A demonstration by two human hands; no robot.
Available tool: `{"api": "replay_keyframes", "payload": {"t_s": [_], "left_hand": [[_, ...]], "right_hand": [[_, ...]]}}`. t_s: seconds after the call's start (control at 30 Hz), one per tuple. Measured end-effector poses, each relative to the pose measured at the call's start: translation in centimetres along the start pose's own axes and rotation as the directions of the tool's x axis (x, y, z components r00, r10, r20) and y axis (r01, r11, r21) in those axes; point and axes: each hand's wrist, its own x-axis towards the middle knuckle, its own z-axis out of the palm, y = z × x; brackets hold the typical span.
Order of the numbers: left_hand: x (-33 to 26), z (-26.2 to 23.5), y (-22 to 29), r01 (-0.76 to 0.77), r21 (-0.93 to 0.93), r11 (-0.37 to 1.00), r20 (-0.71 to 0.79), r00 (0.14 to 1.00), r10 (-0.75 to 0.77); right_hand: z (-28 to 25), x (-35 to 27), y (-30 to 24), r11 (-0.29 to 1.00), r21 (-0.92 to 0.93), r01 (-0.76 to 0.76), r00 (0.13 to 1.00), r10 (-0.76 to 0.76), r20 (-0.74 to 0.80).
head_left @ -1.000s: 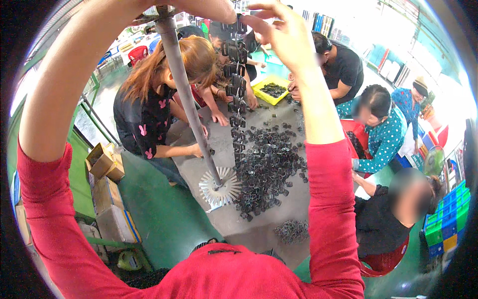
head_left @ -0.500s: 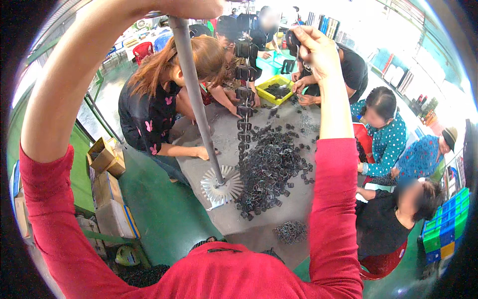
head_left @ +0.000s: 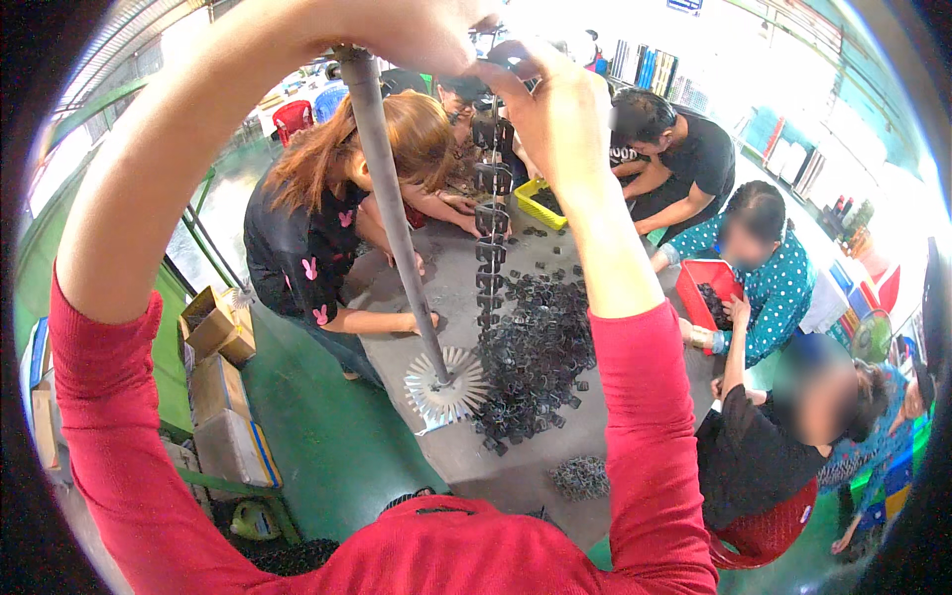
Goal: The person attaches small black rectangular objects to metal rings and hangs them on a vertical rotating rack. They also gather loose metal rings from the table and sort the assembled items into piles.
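Both my hands are raised at the top, by the upper end of a hanging string of black plastic clips [head_left: 492, 223]. My left hand [head_left: 421, 32] is curled beside the string's top; what it grips is cut off by the frame edge. My right hand [head_left: 555, 104] has its fingertips closed at the string, on a black clip mostly hidden by the fingers. Left of the string, a grey metal pole [head_left: 392, 188] slants down to a round finned disc [head_left: 446, 383]. Below the string, a heap of loose black clips [head_left: 535, 367] lies on the grey table [head_left: 451, 446].
A small pile of metal pieces [head_left: 580, 478] lies at the near table edge. Several people work around the table; a yellow basket [head_left: 540, 205] and a red tray [head_left: 702, 288] stand among them. Cardboard boxes [head_left: 220, 327] are on the floor at left.
My right hand has moved left with the black clip, from out at the right to the string's top beside my left hand. The person in dotted sleeves now reaches around the red tray.
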Motion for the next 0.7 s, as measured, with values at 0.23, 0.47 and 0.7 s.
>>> {"api": "replay_keyframes", "payload": {"t_s": [0.23, 0.47, 0.7], "left_hand": [[0.2, 0.6, -0.2, -0.002, 0.017, 1.0, -0.099, 0.995, 0.004], [-0.9, -1.0, -0.8, 0.018, -0.021, 1.0, -0.046, 0.999, -0.019], [1.2, 3.7, -0.9, -0.325, -0.119, 0.938, -0.37, 0.891, 0.262]], "right_hand": [[-0.1, 0.5, 2.5, 0.615, 0.645, -0.454, 0.886, 0.384, 0.258], [-2.1, -0.3, 9.3, 0.593, 0.556, -0.582, 0.806, 0.509, 0.302], [-4.5, -5.0, 17.9, 0.827, -0.297, -0.477, 0.796, 0.55, 0.254]]}}
